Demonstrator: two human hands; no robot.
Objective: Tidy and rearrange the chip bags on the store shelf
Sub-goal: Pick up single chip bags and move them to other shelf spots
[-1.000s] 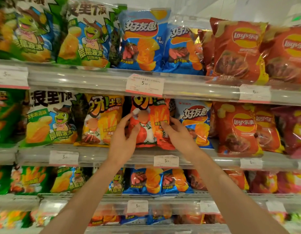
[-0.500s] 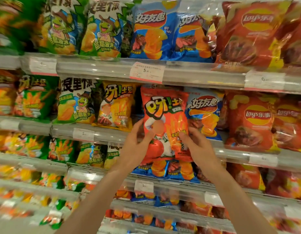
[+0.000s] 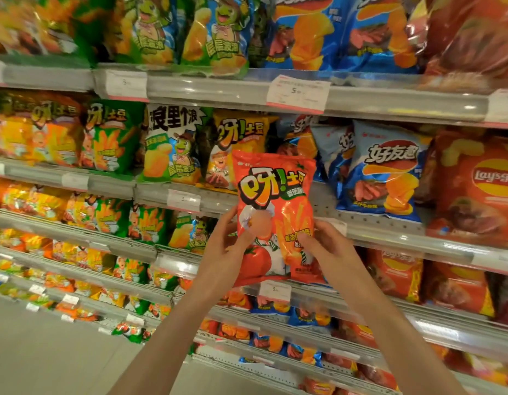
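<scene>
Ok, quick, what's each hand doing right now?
Left hand: closed on the red bag.
Right hand: closed on the same bag.

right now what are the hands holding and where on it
Both hands hold one red tomato-flavour chip bag by its lower half: left hand on the lower left edge, right hand on the lower right.

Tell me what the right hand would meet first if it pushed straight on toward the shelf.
Probably bare shelf: the right hand, gripping the red bag, points at the gap beside the blue bags. Depth is unclear.
</scene>
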